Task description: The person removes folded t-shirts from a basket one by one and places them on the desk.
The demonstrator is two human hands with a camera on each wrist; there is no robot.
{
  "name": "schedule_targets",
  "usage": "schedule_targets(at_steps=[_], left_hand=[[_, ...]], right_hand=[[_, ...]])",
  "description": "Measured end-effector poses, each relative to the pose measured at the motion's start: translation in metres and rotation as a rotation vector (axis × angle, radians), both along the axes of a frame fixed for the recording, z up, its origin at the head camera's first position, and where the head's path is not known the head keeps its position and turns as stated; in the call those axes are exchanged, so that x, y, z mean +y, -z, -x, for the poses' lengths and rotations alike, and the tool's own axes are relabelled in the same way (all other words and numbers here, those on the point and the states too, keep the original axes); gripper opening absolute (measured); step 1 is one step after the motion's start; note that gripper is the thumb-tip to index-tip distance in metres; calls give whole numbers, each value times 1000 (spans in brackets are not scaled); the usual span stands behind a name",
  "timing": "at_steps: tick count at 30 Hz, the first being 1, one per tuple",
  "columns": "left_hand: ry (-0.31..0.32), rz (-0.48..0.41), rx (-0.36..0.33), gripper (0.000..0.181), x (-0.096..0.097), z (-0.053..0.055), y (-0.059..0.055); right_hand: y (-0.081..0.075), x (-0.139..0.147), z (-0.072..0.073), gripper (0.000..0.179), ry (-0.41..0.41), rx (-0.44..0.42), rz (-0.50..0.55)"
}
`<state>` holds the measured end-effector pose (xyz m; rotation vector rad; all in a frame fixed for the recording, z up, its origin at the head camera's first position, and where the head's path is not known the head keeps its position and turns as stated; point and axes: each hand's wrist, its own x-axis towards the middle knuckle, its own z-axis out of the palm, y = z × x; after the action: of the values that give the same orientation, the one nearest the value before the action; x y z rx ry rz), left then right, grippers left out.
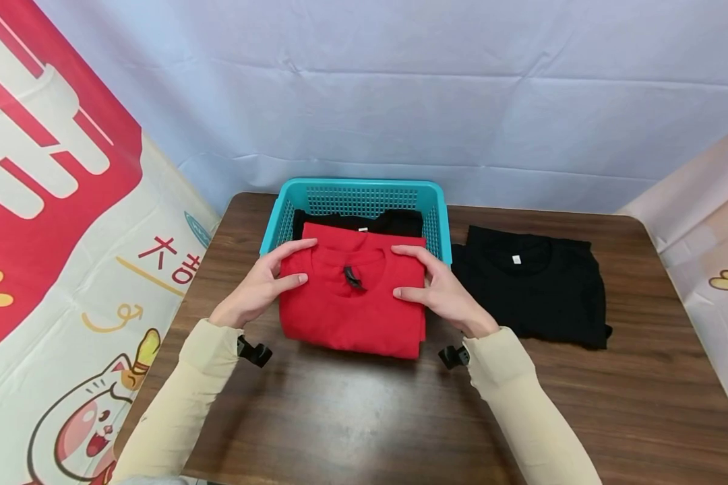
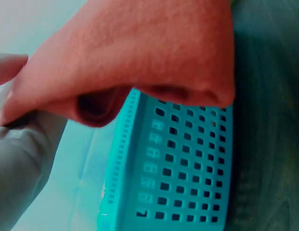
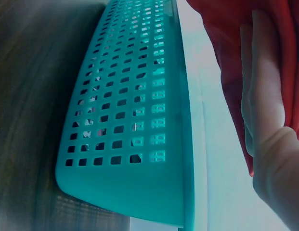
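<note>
From my station I find the red shirt (image 1: 352,316) folded and held over the near part of the basket (image 1: 364,183), its lower edge projecting past the near side. The left hand (image 1: 261,279) and right hand (image 1: 439,286) each grip one side, thumbs on top; I judge the matched hold supports the fold evenly. The right wrist view shows cloth above the basket's rim. Black cloth (image 1: 403,221) lies inside the basket. Right of the basket, a folded black shirt (image 1: 528,296) rests on the worktop (image 1: 364,431), presumably flat to preserve its folds.

A cartoon-printed sheet (image 1: 73,249) adjoins a pale backdrop (image 1: 400,94).
</note>
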<state>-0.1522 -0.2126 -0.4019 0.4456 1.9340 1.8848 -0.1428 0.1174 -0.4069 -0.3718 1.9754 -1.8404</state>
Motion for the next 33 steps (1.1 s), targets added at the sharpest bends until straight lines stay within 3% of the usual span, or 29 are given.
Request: schedule_targets(at_steps=[10, 22, 33], left_hand=[[65, -17, -97, 39, -7, -11, 7], [93, 8, -88, 38, -17, -23, 12], [159, -67, -133, 36, -25, -30, 22]], right_hand=[[4, 3, -11, 56, -5, 64, -63], [9, 7, -24, 44, -77, 110, -55], [16, 9, -33, 44, -137, 127, -75]])
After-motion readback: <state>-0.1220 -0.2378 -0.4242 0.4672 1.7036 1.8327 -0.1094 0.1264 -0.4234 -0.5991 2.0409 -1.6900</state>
